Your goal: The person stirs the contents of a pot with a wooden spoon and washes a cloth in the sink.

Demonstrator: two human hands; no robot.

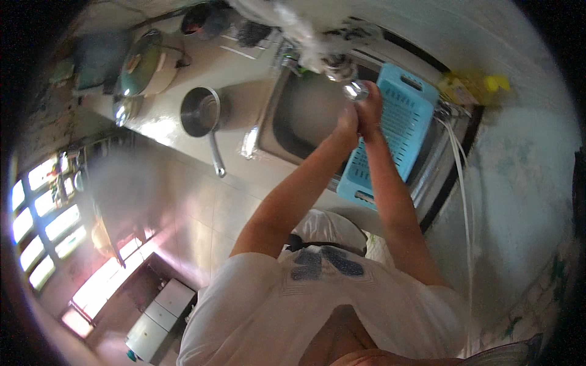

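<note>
Both bare hands are close together over the right part of a metal sink basin [309, 107]. My left hand [349, 122] lies against my right hand [371, 107], its fingers mostly hidden. A shiny rounded metal piece [356, 90] sits right at the top of my right hand; whether it is held or is a tap's end cannot be told. Beneath and beside my right forearm, a light blue slotted plastic basket [412, 116] lies slanted across the sink's right side. Left of the sink, a metal saucepan [200, 112] stands on the counter, its handle towards me.
A lidded pot or cooker [146, 66] stands at the counter's far left. Blurred whitish material [293, 20] hangs over the sink's back edge. Yellow packaging [462, 87] sits at the back right corner. White cables [462, 174] run down the right wall.
</note>
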